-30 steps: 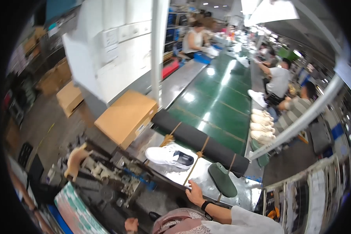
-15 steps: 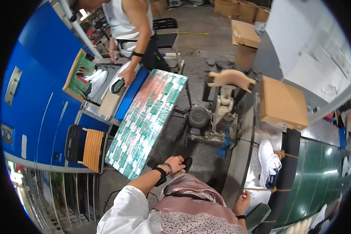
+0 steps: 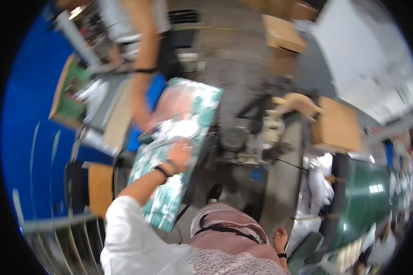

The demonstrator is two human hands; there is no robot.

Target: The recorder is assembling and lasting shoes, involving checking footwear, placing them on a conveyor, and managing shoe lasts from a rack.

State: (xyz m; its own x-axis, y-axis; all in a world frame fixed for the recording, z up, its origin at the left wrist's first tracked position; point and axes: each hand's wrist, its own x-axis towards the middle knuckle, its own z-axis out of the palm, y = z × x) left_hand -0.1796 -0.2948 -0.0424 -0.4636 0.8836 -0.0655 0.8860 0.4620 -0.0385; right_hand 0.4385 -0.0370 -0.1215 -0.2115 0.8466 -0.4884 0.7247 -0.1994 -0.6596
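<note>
My left hand (image 3: 181,155) is stretched out over a table with a green, white and red patterned top (image 3: 163,206). It lies against the near side of a white shoe (image 3: 179,130); blur hides whether the fingers grip it. A co-worker's hand (image 3: 143,117) is at the other end of that shoe, close to its dark opening. Low on the right, beside the bench, my right hand (image 3: 280,239) hangs with loosely curled fingers and nothing visible in them. Another white shoe (image 3: 320,185) stands on the metal bench near it, blurred.
A machine with a motor (image 3: 233,137) and a curved tan pad (image 3: 299,104) stands ahead. A cardboard box (image 3: 338,123) sits on the right bench, beside a green conveyor belt (image 3: 365,197). On the left are a wooden-seat chair (image 3: 100,190), blue cabinet (image 3: 30,151) and shoe tray (image 3: 66,110).
My left hand has moved forward from beside my apron to the shoe over the table. The co-worker's hand has brought that shoe across toward me. The whole view has shifted and blurred.
</note>
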